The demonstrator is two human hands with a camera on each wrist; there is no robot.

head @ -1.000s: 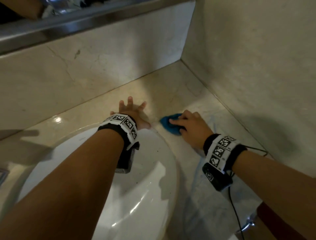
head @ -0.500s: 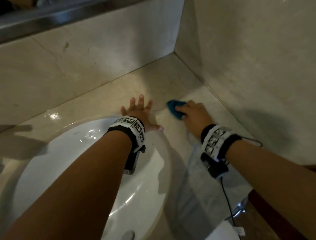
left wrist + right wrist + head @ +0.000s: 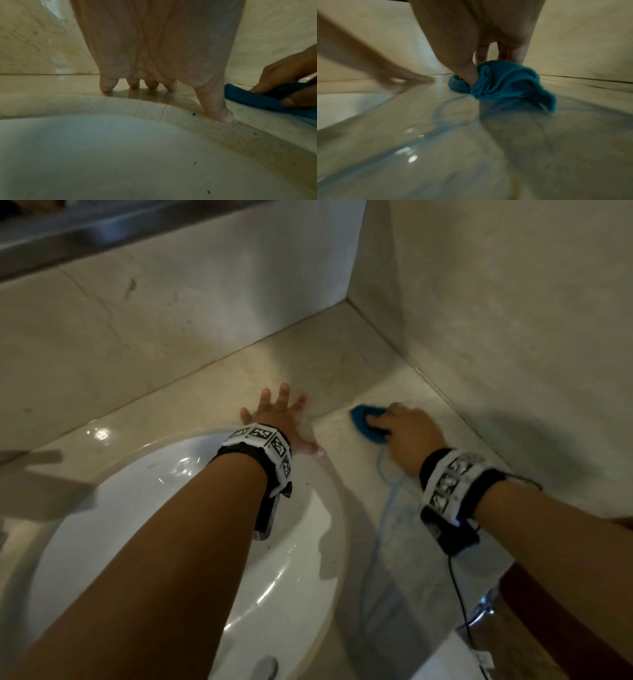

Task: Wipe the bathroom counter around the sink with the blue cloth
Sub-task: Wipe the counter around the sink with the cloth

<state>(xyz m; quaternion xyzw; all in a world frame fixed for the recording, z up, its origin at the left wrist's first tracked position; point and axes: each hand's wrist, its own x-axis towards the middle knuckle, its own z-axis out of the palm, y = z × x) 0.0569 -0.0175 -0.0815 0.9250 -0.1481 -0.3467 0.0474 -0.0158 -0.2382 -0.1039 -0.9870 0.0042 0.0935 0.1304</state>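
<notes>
The bunched blue cloth [image 3: 364, 424] lies on the beige marble counter [image 3: 342, 364] to the right of the white sink [image 3: 137, 525], and my right hand [image 3: 397, 428] grips it and presses it down. In the right wrist view the cloth [image 3: 501, 83] is folded under thumb and fingers, with a wet streak trailing behind it. My left hand [image 3: 279, 417] lies flat with fingers spread on the counter behind the sink rim. In the left wrist view its fingertips [image 3: 106, 86] touch the counter, the thumb sits on the rim, and the cloth [image 3: 254, 98] shows at the right.
Marble walls meet in a corner [image 3: 349, 299] behind the hands. A metal ledge [image 3: 102, 231] runs along the top left. A thin black cable [image 3: 459, 594] hangs from my right wrist. The sink drain [image 3: 263, 667] shows at the bottom edge.
My right hand has slid the cloth along the counter away from me, toward the back corner, leaving a longer wet trail. The left hand stays flat beside the sink rim.
</notes>
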